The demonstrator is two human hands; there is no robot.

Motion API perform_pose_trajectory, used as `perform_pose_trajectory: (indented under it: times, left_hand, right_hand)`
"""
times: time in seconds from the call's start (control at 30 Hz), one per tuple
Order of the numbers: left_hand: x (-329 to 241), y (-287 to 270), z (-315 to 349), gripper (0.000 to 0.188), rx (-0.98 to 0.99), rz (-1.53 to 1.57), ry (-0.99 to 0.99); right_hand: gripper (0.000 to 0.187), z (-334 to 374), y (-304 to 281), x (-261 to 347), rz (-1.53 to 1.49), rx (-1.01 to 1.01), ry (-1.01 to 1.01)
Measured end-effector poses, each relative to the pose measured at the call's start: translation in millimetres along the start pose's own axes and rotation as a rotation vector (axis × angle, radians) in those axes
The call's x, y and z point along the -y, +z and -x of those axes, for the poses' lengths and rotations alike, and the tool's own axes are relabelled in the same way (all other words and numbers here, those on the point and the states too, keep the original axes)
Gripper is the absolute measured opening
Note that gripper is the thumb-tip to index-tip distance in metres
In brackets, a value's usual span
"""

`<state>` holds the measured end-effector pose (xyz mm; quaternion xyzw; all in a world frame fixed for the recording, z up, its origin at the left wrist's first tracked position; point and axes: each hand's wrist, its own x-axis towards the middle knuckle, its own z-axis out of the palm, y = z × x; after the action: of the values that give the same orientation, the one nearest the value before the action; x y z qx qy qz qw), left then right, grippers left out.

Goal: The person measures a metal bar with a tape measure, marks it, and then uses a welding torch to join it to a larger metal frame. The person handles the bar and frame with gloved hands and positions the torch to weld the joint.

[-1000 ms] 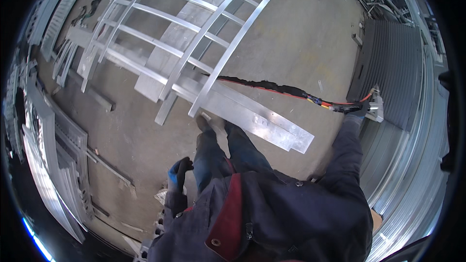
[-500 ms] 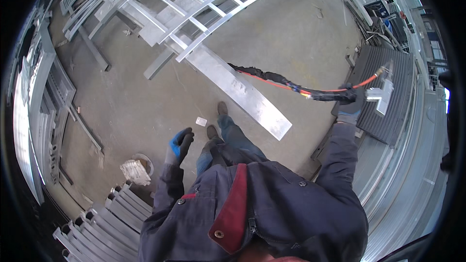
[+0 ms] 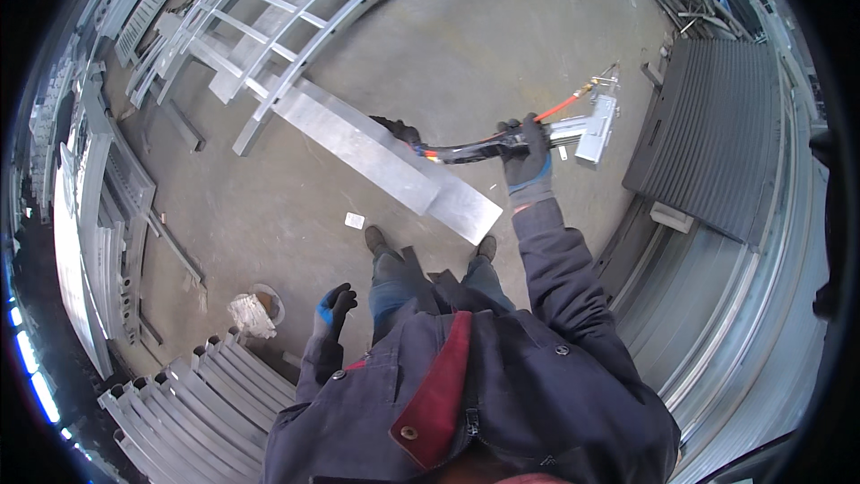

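My right hand [image 3: 528, 161], in a black and grey glove with a blue cuff edge, is wrapped round the black handle of a hand-held gun-like tool [image 3: 587, 130]. The tool has a silver T-shaped head pointing right. A black-wrapped cable [image 3: 457, 152] trails left from it, and an orange hose [image 3: 560, 108] runs to a brass fitting near the head. The tool is held over bare concrete, right of a long metal plate [image 3: 349, 139]. My left hand [image 3: 335, 306], in a black and blue glove, hangs beside my left leg with curled fingers; whatever they hold, if anything, is hidden.
A ladder-like metal frame [image 3: 269, 27] lies over the plate's far end. Ribbed dark panels [image 3: 708, 134] are stacked at right beside long metal sheets [image 3: 708, 341]. Grey tubes [image 3: 197, 394] stand at near left, below a bucket [image 3: 269, 300]. More metal profiles [image 3: 121, 215] lean at left.
My right hand has brought the tool leftward, from over the ribbed panels to over the floor. My body has turned and stepped, with one foot now beside the plate's near end.
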<state>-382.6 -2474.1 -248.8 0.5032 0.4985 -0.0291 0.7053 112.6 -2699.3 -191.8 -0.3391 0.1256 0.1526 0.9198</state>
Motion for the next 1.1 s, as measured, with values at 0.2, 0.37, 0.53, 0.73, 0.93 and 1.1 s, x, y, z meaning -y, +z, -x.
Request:
perform_pose_trajectory:
  times: [0.2, 0.37, 0.53, 0.73, 0.93, 1.1]
  left_hand:
    - [28, 145, 33, 0.042, 0.058, -0.207, -0.032]
    - [39, 207, 52, 0.04, -0.034, -0.144, -0.073]
    - [31, 265, 11, 0.04, -0.021, -0.041, -0.062]
    - [-32, 362, -54, 0.045, -0.008, -0.066, 0.048]
    - [-98, 472, -129, 0.052, 0.057, 0.187, -0.051]
    - [-145, 511, -228, 0.082, -0.012, 0.603, -0.173]
  right_hand:
    - [0.028, -15, -74, 42, -0.118, -0.131, 0.23]
    - [0.027, -63, -90, 74, -0.261, -0.156, 0.364]
    - [0.017, -130, -78, 112, -0.403, -0.088, 0.301]
    - [0.016, -200, -82, 156, -0.371, -0.094, 0.477]
    - [0.023, -261, -85, 156, -0.222, -0.065, 0.607]
    - [0.026, -296, -62, 154, -0.081, -0.116, 0.742]
